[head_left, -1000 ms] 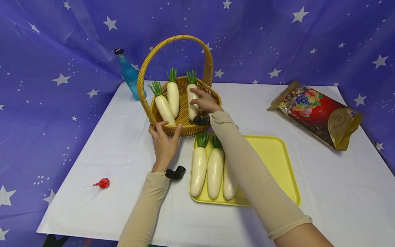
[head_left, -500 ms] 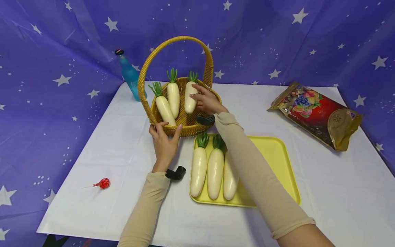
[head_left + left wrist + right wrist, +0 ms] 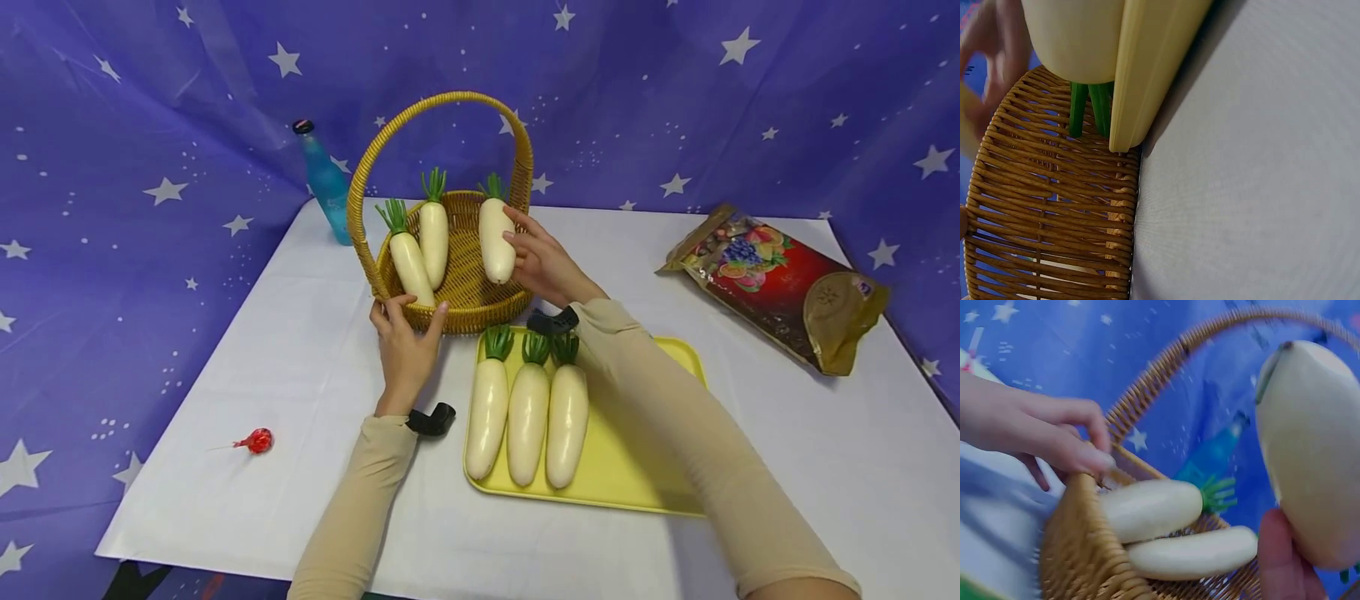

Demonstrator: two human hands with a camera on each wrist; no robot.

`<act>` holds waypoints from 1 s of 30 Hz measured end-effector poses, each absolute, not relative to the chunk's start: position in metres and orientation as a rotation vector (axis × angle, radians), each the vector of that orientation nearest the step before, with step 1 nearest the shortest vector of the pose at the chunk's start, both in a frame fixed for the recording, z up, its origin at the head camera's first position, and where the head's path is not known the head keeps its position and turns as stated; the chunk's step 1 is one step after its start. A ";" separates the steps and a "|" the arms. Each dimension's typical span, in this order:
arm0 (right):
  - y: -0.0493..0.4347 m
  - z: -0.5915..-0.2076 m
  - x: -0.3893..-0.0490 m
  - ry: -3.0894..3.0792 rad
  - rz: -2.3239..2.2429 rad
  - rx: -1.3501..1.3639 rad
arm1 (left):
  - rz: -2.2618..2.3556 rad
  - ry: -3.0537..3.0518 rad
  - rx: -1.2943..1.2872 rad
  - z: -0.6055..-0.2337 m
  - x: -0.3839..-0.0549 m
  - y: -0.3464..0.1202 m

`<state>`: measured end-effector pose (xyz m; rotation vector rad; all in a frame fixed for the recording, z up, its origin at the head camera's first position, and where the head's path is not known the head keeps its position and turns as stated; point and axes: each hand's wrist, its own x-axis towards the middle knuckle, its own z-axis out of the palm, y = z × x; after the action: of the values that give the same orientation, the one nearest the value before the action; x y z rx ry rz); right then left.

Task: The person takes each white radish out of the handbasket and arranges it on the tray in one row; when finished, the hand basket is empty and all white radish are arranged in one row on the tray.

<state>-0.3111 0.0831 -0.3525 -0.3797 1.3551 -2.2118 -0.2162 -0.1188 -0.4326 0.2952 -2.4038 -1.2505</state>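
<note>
My right hand [image 3: 547, 265] holds a white radish [image 3: 497, 242] with green leaves, raised over the right side of the wicker basket [image 3: 480, 320]. Close up in the right wrist view, the held radish [image 3: 1310, 450] hangs tilted beside a fingertip. At the basket's front left rim, my left hand [image 3: 406, 346] grips the edge between thumb and fingers. Two other white radishes, a front one [image 3: 412, 268] and a rear one [image 3: 433, 242], lean inside the basket on its left. The left wrist view shows the woven basket side [image 3: 1054, 187] close by.
A yellow tray [image 3: 630, 475] in front of the basket bears three radishes side by side. A blue bottle [image 3: 327, 183] stands behind the basket at left. A red lollipop [image 3: 258, 441] lies at front left, a red and gold bag [image 3: 780, 287] at right.
My right hand has lifted the radish off the basket's bottom and carried it slightly to the right. The left hand has kept its place on the rim.
</note>
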 end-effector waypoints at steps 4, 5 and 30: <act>0.114 -0.340 -0.282 1.436 -2.163 -0.434 | -1.262 -2.401 0.290 -0.433 -0.216 -0.117; 0.123 -0.337 -0.274 1.474 -2.146 -0.442 | -1.260 -2.401 0.292 -0.433 -0.216 -0.117; 0.214 -0.405 -0.125 2.493 -1.441 -0.183 | -1.271 -2.389 0.282 -0.433 -0.216 -0.117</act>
<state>-0.1254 0.2141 -0.4051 -0.1834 2.4933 -1.4415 -0.2156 -0.1175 -0.4334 0.2817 -2.3891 -1.2707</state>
